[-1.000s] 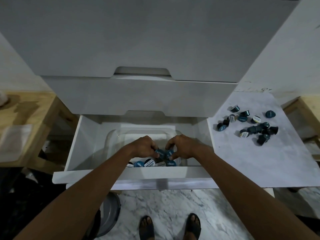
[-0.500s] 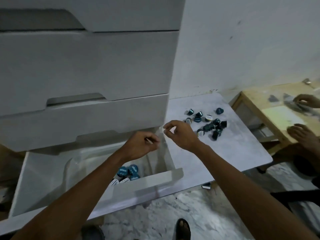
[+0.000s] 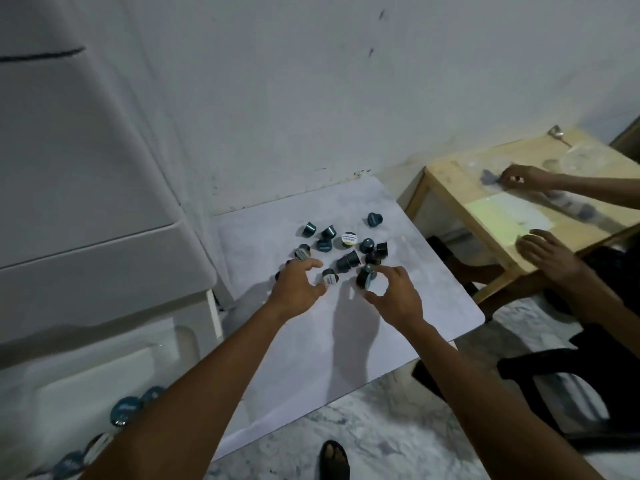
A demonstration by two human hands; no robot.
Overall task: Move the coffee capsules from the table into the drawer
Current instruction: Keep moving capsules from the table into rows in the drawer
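Note:
Several dark teal coffee capsules [image 3: 346, 249] lie in a loose cluster on the white table [image 3: 311, 358]. Over the cluster's near edge my left hand [image 3: 298, 285] hovers with fingers spread, its tips just short of a capsule with a white lid [image 3: 329, 277]. My right hand [image 3: 394, 296] has index finger and thumb closed around a dark capsule [image 3: 365, 276]. The open white drawer [image 3: 213, 317] is at the lower left, partly hidden by my left forearm. A clear container in it holds several blue-lidded capsules [image 3: 126, 408].
The white cabinet [image 3: 86, 168] rises at the left against the wall. Another person's hands [image 3: 547, 254] work at a wooden table [image 3: 485, 202] on the right. A black chair [image 3: 554, 375] stands beside it. My sandalled foot [image 3: 334, 460] is on the marble floor.
Both hands left the drawer after dropping capsules there and swung right to the capsule cluster on the table. The view turned right with them, and my right hand closed on a capsule.

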